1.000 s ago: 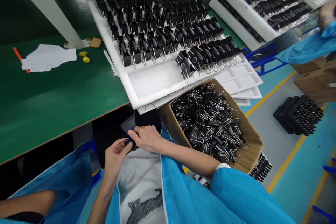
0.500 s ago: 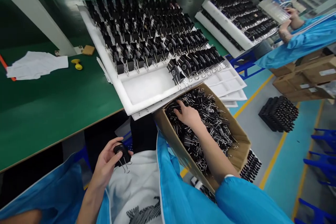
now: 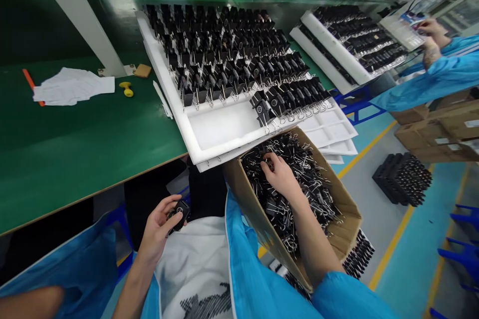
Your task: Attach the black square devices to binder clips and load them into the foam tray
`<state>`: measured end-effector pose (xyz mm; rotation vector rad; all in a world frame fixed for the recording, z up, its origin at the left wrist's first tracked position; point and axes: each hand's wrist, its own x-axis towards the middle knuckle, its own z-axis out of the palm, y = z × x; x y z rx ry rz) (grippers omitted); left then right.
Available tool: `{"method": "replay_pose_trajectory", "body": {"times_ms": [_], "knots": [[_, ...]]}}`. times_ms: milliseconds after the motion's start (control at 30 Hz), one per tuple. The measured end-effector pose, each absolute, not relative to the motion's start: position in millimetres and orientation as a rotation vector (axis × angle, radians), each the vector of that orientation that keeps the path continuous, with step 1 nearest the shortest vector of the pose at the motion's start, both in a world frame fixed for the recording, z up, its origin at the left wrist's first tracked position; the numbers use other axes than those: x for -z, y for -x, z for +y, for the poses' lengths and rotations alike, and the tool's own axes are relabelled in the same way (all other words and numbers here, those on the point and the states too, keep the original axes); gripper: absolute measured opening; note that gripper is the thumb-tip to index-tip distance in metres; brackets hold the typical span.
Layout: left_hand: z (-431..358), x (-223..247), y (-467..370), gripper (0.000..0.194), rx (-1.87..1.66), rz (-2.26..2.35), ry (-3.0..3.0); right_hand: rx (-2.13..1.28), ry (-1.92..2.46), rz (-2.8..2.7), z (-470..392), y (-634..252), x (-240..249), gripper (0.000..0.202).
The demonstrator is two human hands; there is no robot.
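Note:
My left hand [image 3: 159,224] is closed around a black binder clip [image 3: 180,213], held above my lap. Inside an open cardboard box [image 3: 243,209] full of loose black binder clips [image 3: 310,184] with silver wire handles, my right hand [image 3: 280,175] has its fingers curled together among the clips. What lies between those fingertips is too hidden to make out. Behind the box, a white foam tray [image 3: 220,127] holds rows of upright binder clips [image 3: 224,79]. Its front left section shows bare white foam, and one clip [image 3: 263,109] leans at that section's right end.
A green workbench [image 3: 93,159] carries white cloth [image 3: 75,85], a yellow object [image 3: 127,89] and a sponge-like block [image 3: 142,70]. Further right are another filled tray [image 3: 329,50] and a co-worker's hands [image 3: 432,35]. A stack of black pieces [image 3: 402,179] stands on the floor.
My right hand has shifted slightly within the box, and its fingers have curled in from a more extended pose. The clip in my left hand has turned, its wire handles now hidden. The camera view has shifted slightly.

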<state>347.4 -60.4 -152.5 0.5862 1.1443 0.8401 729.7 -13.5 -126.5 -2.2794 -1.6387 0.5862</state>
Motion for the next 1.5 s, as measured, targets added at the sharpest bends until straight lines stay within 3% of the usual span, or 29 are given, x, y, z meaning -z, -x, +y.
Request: {"method": "replay_pose_trajectory", "body": {"times_ms": [133,267,533,1000,1200,1367,1500], "knots": [[-57.1,152.7,-352.6,0.045,-0.866,1.129,-0.604,-0.983,1.835,-1.365,-30.4,-721.0,98.7,0.053],[-55.4,146.3,-361.7,0.037,-0.903,1.101,-0.600,-1.291,1.539,-1.225,-38.3,-693.3,87.6,0.031],[-61.9,133.4,-367.8,0.033,-0.784,0.927,-0.716,-1.738,1.239,-1.492,-15.9,-619.0,106.4,0.030],[-69.9,125.2,-369.9,0.025,-0.894,1.328,-1.455,-1.556,1.458,-1.544,-6.8,-553.6,117.4,0.027],[-75.6,129.3,-369.8,0.026,-0.840,1.267,-1.569,-1.430,1.548,-1.511,-8.3,-546.7,127.3,0.054],[-79.4,129.1,-361.2,0.025,-0.836,1.229,-1.508,-1.576,1.485,-1.529,-6.5,-554.7,134.5,0.060],[-79.0,130.4,-349.5,0.023,-0.875,1.198,-1.275,-1.431,1.479,-1.685,-5.5,-556.8,130.6,0.059]]}}
